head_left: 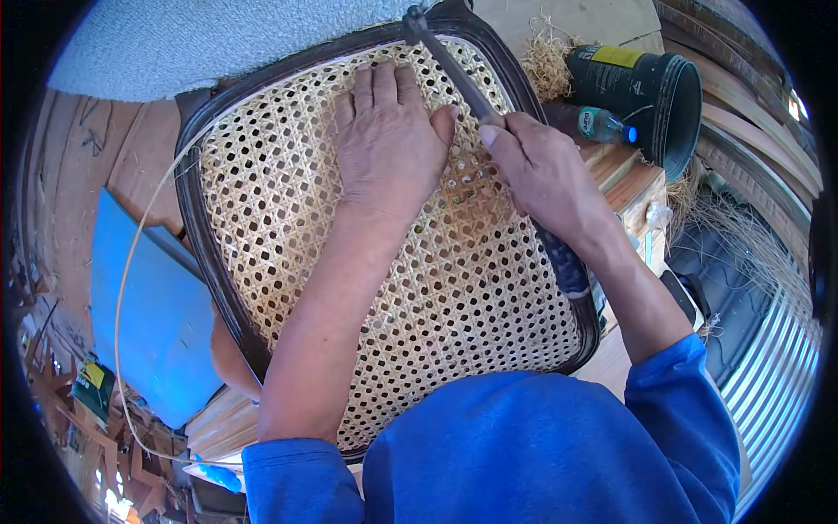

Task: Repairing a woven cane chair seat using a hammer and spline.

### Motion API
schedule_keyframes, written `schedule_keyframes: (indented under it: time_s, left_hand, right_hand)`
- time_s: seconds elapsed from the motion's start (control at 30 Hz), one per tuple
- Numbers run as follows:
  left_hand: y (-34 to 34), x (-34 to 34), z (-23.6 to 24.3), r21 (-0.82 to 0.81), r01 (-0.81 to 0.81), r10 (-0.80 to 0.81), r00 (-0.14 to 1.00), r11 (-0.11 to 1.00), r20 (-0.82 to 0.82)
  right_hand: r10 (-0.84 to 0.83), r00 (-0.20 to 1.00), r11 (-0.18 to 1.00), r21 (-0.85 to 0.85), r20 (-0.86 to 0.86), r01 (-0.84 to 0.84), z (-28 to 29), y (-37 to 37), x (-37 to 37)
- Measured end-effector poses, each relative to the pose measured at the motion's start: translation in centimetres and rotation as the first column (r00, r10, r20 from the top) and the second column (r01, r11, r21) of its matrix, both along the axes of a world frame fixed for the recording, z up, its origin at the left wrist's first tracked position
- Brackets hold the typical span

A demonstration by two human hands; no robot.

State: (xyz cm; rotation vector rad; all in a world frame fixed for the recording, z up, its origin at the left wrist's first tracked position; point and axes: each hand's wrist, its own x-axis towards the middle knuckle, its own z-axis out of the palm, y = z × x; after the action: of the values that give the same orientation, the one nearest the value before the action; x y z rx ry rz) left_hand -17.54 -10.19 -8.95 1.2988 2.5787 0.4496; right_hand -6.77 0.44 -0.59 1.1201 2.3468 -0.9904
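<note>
A panel of woven cane [262, 218] in a dark rounded wooden frame [194, 214] fills the middle. My left hand [388, 148] lies flat on the cane near the top, fingers pointing toward the far rim. My right hand [532, 170] is closed round a long hammer [458, 74], its dark head raised above the top of the frame and its handle's end over the right rim. A pale thin strip [131, 244] curves from the upper left rim down along the left side.
Beyond the panel are a light blue fluffy mat [166, 48] and curly shavings [546, 61]. At right lie a dark green bucket [633, 79], a plastic bottle [602, 124] and loose fibres [733, 244]. A blue board [148, 306] and wood scraps are at left.
</note>
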Motion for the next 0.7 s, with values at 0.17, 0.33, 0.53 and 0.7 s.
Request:
schedule_keyframes:
  time_s: [0.17, 0.33, 0.53, 0.7]
  left_hand:
    - [-0.2, 0.1, -0.2, 0.013, -0.004, 0.004, 1.0, 1.0, -0.022]
    - [-0.1, -0.1, 0.1, -0.006, 0.008, -0.008, 1.0, 1.0, 0.005]
    - [-0.1, -0.3, -0.1, -0.017, -0.024, 0.025, 0.998, 1.0, 0.066]
    - [0.4, -0.5, 0.5, -0.053, -0.028, 0.032, 0.997, 0.998, 0.074]
  right_hand:
    - [-0.048, 0.986, 0.998, -0.037, -0.159, 0.042, 0.1, -0.4, 0.0]
    - [0.052, 0.997, 0.998, 0.022, 0.053, -0.053, 0.0, -0.2, -0.8]
    - [0.066, 0.998, 0.998, -0.006, -0.012, -0.066, -0.5, -0.2, -0.7]
    - [-0.081, 0.984, 0.997, -0.025, -0.157, 0.078, 1.0, -0.1, 0.1]
